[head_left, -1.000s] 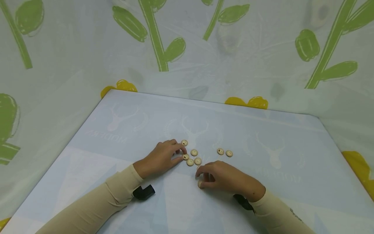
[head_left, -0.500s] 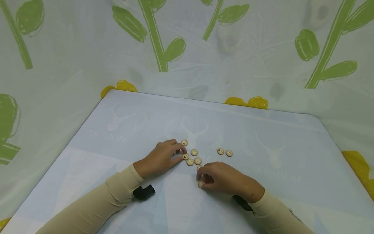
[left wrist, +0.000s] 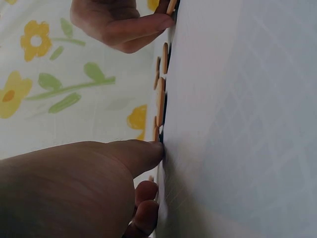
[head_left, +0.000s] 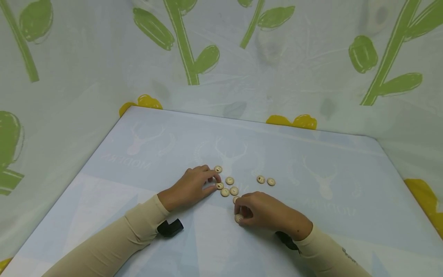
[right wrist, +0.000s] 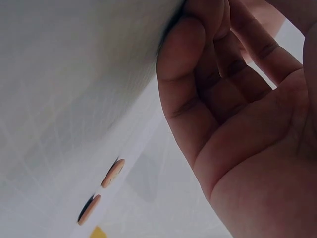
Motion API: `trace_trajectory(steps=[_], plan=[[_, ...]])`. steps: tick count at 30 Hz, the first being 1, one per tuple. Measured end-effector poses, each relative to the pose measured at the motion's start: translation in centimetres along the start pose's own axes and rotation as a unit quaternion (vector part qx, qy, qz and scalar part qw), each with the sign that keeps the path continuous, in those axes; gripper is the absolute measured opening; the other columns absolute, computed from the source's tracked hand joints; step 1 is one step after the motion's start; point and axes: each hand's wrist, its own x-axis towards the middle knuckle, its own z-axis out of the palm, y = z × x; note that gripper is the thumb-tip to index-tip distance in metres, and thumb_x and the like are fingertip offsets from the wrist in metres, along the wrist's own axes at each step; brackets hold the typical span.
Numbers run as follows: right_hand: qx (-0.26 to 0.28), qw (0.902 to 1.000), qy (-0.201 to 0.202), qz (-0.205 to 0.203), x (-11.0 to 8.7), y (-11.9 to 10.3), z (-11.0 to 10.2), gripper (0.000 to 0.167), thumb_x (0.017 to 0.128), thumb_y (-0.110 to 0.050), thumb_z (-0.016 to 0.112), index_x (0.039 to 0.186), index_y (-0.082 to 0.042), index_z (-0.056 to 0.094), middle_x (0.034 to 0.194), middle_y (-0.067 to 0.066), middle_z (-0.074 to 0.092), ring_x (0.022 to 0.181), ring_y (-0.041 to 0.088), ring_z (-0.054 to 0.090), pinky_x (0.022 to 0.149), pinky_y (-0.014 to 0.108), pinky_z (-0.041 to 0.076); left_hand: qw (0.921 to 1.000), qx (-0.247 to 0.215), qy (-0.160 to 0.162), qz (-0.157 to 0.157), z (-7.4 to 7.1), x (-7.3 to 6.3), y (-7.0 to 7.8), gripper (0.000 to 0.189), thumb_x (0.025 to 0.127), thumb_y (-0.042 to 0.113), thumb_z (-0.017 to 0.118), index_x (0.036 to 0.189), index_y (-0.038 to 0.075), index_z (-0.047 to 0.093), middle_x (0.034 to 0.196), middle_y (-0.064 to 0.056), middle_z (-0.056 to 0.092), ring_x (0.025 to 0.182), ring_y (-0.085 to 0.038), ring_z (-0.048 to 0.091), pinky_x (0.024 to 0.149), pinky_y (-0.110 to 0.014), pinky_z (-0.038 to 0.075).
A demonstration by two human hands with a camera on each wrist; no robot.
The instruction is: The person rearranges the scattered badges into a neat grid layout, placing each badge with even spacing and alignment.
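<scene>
Round pale wooden buttons lie in a loose cluster on the table. My left hand (head_left: 189, 187) pinches one button (head_left: 219, 186) at the cluster's left edge between thumb and index finger. Nearer to me, my right hand (head_left: 268, 212) grips another button (head_left: 238, 218) by its edge; in the left wrist view this button (left wrist: 171, 7) looks raised on edge or tilted. Just beyond the right fingers, a button (head_left: 236, 199) is partly covered by them. Others, such as a button (head_left: 234, 191) and a button (head_left: 230, 181), lie flat between the hands.
Two buttons, one (head_left: 261, 179) beside the other (head_left: 271, 181), lie apart to the right of the cluster. Another button (head_left: 218, 169) sits beyond my left fingertips. The pale blue table (head_left: 166, 146) ends at a curtain (head_left: 221, 57) printed with plants.
My right hand has shifted slightly to the right with its button, uncovering more of the button beyond its fingers. My left hand stays where it was.
</scene>
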Motion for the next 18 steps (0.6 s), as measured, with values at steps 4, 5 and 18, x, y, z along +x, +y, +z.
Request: trace_trajectory(steps=[4, 5, 18], plan=[[-0.005, 1.0, 0.001, -0.001, -0.02, 0.02, 0.02, 0.01, 0.086, -0.016, 0.076, 0.086, -0.022, 0.067, 0.073, -0.014, 0.057, 0.068, 0.001, 0.051, 0.064, 0.019, 0.045, 1.0, -0.001, 0.0, 0.0, -0.05, -0.06, 0.08, 0.016, 0.092, 0.024, 0.073, 0.108, 0.023, 0.07, 0.097, 0.004, 0.063, 0.092, -0.013, 0.06, 0.084, -0.041, 0.046], [-0.008, 1.0, 0.002, -0.001, -0.03, -0.01, 0.01, 0.01, 0.086, -0.017, 0.077, 0.086, -0.022, 0.068, 0.073, -0.014, 0.057, 0.068, 0.001, 0.051, 0.064, 0.019, 0.045, 1.0, -0.002, 0.0, 0.0, -0.07, -0.06, 0.11, 0.016, 0.092, 0.024, 0.073, 0.108, 0.022, 0.07, 0.097, 0.004, 0.063, 0.093, -0.013, 0.06, 0.084, -0.041, 0.046], [-0.103, 0.993, 0.044, -0.038, -0.31, -0.43, 0.14, 0.008, 0.081, -0.018, 0.08, 0.084, -0.021, 0.073, 0.077, -0.014, 0.059, 0.067, -0.003, 0.049, 0.063, 0.016, 0.044, 1.0, 0.0, -0.003, -0.005, -0.04, -0.04, 0.13, 0.016, 0.093, 0.025, 0.072, 0.108, 0.022, 0.07, 0.097, 0.004, 0.062, 0.092, -0.013, 0.06, 0.086, -0.041, 0.046]])
